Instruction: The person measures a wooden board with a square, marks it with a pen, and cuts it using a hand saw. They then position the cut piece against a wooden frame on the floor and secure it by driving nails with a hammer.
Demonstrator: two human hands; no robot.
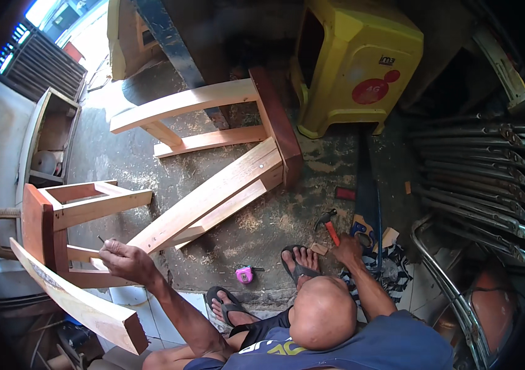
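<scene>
The thin dark steel nail stands pinched between the fingertips of the left hand, its point set on the pale wooden rail of the stool frame lying on its side just beneath those fingers. Well to the right, the right hand is closed on the orange handle of a claw hammer, whose head lies beyond its fingertips on the dusty concrete floor. A clean drive likely wants the nail kept upright and pinched low, with light first taps.
</scene>
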